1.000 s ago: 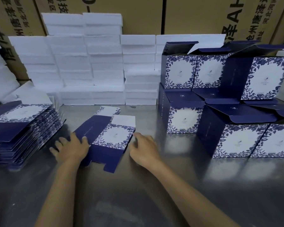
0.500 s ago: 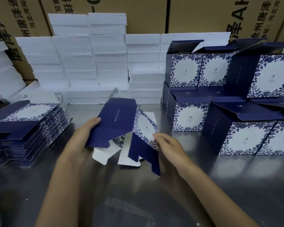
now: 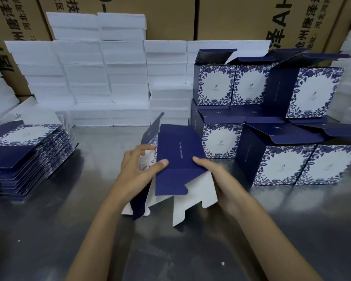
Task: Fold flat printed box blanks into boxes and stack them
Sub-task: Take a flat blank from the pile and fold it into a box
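Note:
A navy and floral box blank [image 3: 176, 157], partly opened into a tube, is held above the steel table [image 3: 190, 250] at the middle. My left hand [image 3: 139, 167] grips its left side, thumb on the navy panel and fingers curled round the floral face. My right hand [image 3: 215, 175] holds the right edge, thumb on the navy panel, fingers behind. White bottom flaps [image 3: 193, 195] hang toward me. A stack of flat blanks [image 3: 26, 151] lies at the left. Folded boxes [image 3: 288, 163] with open lids are stacked in two layers at the right.
White foam blocks [image 3: 101, 78] are piled along the back of the table, in front of brown printed cartons [image 3: 170, 19]. More white foam shows at the far left and right edges.
The blank has gone from lying flat on the table to being lifted and opened into a tube. It has turned so the plain navy panel faces me, and both hands moved right.

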